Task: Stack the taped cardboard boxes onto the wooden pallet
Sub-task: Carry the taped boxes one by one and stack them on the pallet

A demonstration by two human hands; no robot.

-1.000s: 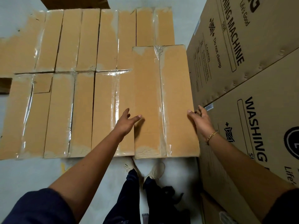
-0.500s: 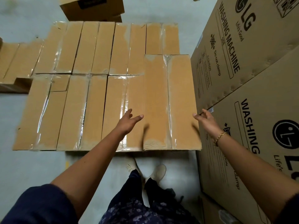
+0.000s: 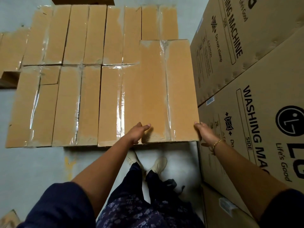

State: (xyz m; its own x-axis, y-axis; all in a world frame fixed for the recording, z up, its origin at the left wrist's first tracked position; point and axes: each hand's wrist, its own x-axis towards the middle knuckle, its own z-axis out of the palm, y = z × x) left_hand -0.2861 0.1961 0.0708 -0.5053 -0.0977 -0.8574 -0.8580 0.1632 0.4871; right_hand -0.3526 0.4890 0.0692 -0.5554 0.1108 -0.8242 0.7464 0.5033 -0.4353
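Note:
Two rows of long taped cardboard boxes (image 3: 79, 104) lie side by side in a flat layer in front of me. Whatever they rest on is hidden beneath them. One more taped box (image 3: 167, 89) sits higher, on top of the layer at its right end. My left hand (image 3: 137, 133) presses against this box's near left corner, thumb on top. My right hand (image 3: 205, 133), with a gold bracelet at the wrist, presses against its near right corner. The box is clamped between both hands.
Large printed washing machine cartons (image 3: 256, 99) stand tight against the right side of the stack. More taped boxes (image 3: 9, 48) lie at the far left, and a dark carton (image 3: 82, 0) at the top edge. My feet (image 3: 148, 163) stand on grey floor.
Half a second ago both hands hovered open, apart from the raised box. Now they have closed in on its near corners. The view has shifted closer over the stack.

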